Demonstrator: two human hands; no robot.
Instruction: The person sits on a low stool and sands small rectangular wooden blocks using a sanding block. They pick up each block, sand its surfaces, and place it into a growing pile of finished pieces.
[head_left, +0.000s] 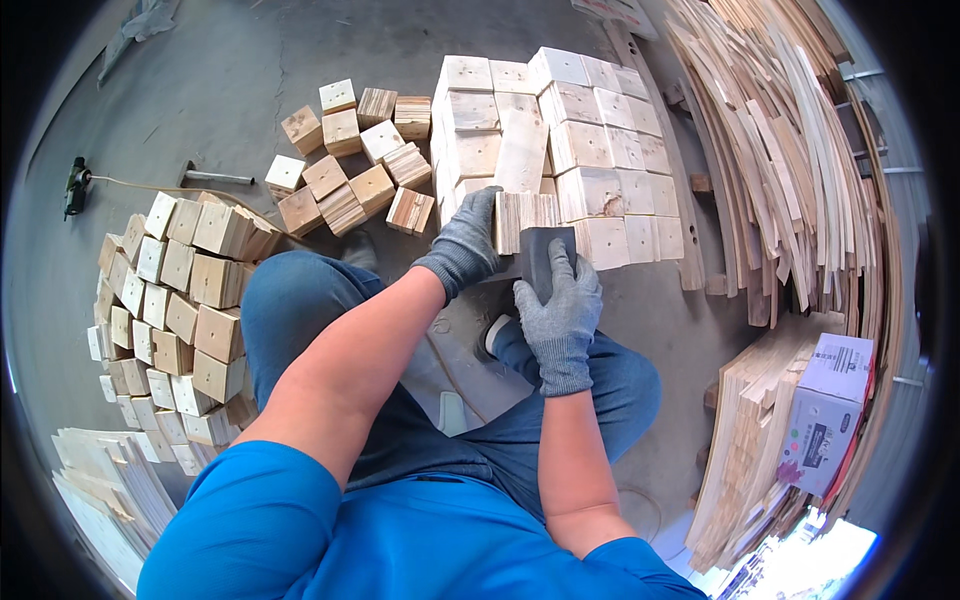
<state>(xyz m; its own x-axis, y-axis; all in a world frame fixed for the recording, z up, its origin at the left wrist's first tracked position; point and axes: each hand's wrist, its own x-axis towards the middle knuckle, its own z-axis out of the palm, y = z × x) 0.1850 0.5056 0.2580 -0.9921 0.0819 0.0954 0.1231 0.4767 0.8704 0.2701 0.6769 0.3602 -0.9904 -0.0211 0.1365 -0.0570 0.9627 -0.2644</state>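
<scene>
My left hand (468, 235), in a grey knit glove, grips a layered plywood block (525, 212) by its left side. My right hand (562, 318), gloved alike, has its fingers laid over a dark grey sanding block (537, 257). That dark block rests against the near right part of the plywood block. Just beyond both hands stands a neat stack of pale wooden blocks (605, 135), and a longer pale piece (520, 150) lies on its left part.
Loose plywood blocks (325, 178) lie left of the stack. Nearer left is a large block pile (180, 300). A hammer (220, 178) and a dark tool (77, 188) with a hose lie farther left. Wood strips (770, 150) and a carton (825, 415) stand right.
</scene>
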